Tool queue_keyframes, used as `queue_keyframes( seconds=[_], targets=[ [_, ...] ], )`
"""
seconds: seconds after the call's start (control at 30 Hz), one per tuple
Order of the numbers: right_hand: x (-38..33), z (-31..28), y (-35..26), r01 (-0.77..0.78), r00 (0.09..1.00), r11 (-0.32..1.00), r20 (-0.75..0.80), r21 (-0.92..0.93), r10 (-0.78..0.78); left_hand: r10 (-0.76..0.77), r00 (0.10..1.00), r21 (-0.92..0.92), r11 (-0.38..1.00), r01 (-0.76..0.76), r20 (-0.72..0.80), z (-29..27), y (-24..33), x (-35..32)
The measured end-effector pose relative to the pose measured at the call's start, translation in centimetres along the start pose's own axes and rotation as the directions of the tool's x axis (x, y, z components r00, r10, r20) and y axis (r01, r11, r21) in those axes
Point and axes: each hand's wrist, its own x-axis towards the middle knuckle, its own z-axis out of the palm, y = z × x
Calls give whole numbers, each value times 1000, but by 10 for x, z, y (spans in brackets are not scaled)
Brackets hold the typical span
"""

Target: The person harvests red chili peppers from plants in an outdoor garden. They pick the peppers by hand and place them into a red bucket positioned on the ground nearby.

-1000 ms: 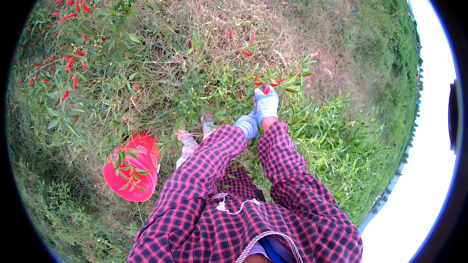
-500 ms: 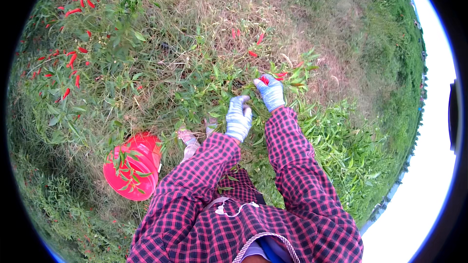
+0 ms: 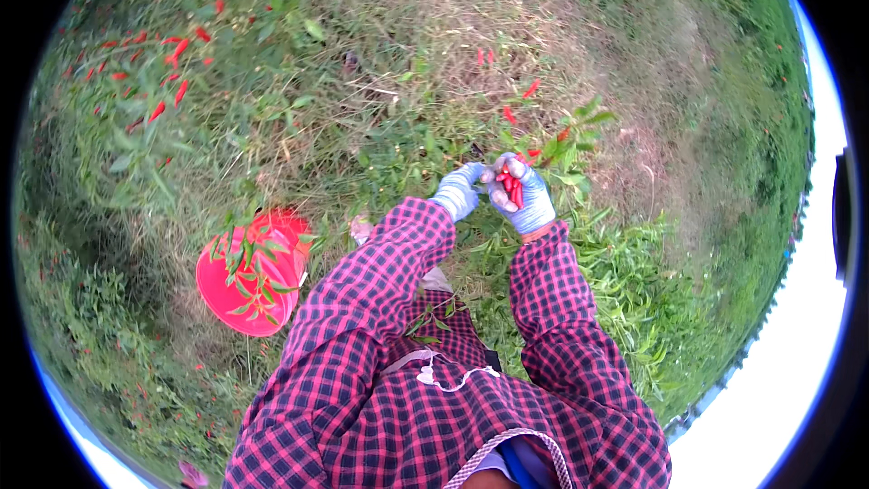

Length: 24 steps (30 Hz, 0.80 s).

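Toward two o'clock, I see the blue-white gloved right hand [image 3: 534,204] cupping slim red chillies [image 3: 510,188], seemingly picked; beside it, the matching left hand [image 3: 457,192] curls narrow, contents unclear. Unpicked red chillies [image 3: 181,92] dot green plants [image 3: 136,154] toward ten; a red plastic bucket [image 3: 220,279] sits toward eight.

This is open farmland, a chilli field [image 3: 670,91] in daylight — red chillies [image 3: 181,91] dot the green plants [image 3: 217,81] toward ten o'clock, and dry, straw-coloured grass [image 3: 434,0] spreads at twelve. Dense leafy growth [image 3: 634,308] fills four o'clock, with bright, pale sky [image 3: 778,380] beyond it — while a red plastic bucket [image 3: 217,297] sits amid vegetation between eight and nine.
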Motion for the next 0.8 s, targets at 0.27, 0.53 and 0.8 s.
queue_keyframes(
  seconds=[0.27,0.53,0.8],
  targets=[
    [14,176,69,-286,835,455,13,-843,550,65,998,52,996,-65,1,14,19,-36],
    [-10,235,226,557,729,124,554,-821,402,259,964,250,931,-266,61,30,-6,-30],
    [34,111,4,115,809,568,-255,-815,-529,89,990,65,993,-96,106,21,6,-28]
  ],
)
